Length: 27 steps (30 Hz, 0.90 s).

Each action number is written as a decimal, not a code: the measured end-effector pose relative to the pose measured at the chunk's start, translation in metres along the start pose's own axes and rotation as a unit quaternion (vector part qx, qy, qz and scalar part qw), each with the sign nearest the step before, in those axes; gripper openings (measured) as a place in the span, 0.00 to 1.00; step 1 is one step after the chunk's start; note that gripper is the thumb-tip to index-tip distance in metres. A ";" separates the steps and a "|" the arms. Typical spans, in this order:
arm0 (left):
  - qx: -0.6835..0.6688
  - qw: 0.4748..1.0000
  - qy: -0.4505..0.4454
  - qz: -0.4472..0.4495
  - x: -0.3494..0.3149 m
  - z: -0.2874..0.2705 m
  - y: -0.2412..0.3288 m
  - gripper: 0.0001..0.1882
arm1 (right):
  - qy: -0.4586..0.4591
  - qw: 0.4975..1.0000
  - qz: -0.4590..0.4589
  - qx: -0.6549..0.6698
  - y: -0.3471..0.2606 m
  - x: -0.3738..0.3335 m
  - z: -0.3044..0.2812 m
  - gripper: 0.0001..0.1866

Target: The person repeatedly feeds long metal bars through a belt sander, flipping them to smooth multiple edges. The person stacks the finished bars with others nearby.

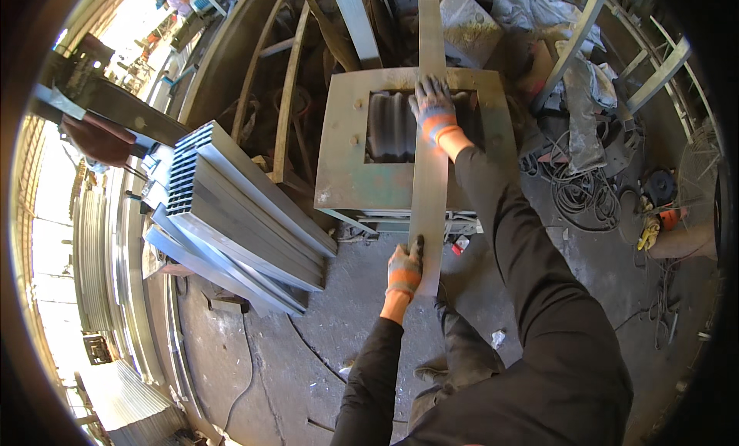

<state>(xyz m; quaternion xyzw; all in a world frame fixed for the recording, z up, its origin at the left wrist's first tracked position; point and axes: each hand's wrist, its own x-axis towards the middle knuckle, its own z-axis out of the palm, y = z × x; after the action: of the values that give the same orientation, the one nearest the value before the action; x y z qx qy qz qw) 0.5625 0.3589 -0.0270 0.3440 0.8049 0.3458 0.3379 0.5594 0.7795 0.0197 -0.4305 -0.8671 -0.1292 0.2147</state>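
Observation:
A long, flat-faced metal bar (429,192) lies lengthwise across a box-shaped metal machine (339,150), its near end sticking out toward me. My left hand (404,269), in a grey and orange glove, grips the bar's left edge close to that end, thumb over the top. Farther along, my right hand (436,107), gloved the same way, lies on the bar's upper face with fingers spread. Below the bar, the machine's square opening shows a dark, ridged, roller-like part (391,126), partly hidden by the bar and my right arm.
Left of the machine leans a stack of rectangular metal tubes (246,215). Coiled cables (581,188) lie on the floor at right, near a fan guard (697,169). Behind the machine are metal frames and crumpled sheeting (531,11). A thin cable (312,346) crosses the floor.

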 end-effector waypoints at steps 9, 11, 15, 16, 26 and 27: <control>0.086 0.989 0.014 0.122 -0.069 0.002 -0.025 0.31 | -0.129 0.990 0.062 0.004 -0.023 -0.062 -0.024 0.39; -0.047 0.996 -0.013 -0.076 -0.121 0.001 -0.048 0.28 | -0.103 0.991 0.072 0.035 -0.046 -0.111 -0.054 0.38; -0.080 0.992 -0.041 -0.088 -0.246 -0.018 -0.110 0.36 | -0.154 0.983 0.083 0.059 -0.098 -0.220 -0.122 0.40; -0.083 0.991 -0.045 -0.098 -0.279 -0.021 -0.126 0.37 | -0.135 0.986 0.080 0.066 -0.111 -0.250 -0.139 0.40; -0.062 0.990 -0.039 -0.123 -0.586 -0.057 -0.253 0.38 | -0.179 0.979 0.052 0.081 -0.229 -0.523 -0.291 0.46; -0.057 0.988 -0.045 -0.134 -0.604 -0.060 -0.261 0.37 | -0.193 0.975 0.058 0.088 -0.236 -0.540 -0.303 0.47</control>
<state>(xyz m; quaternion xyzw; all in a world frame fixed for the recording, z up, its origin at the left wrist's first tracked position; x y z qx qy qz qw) 0.7551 -0.2726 -0.0158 0.2282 0.8071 0.3265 0.4359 0.7396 0.1421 0.0139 -0.4764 -0.8737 0.0462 0.0874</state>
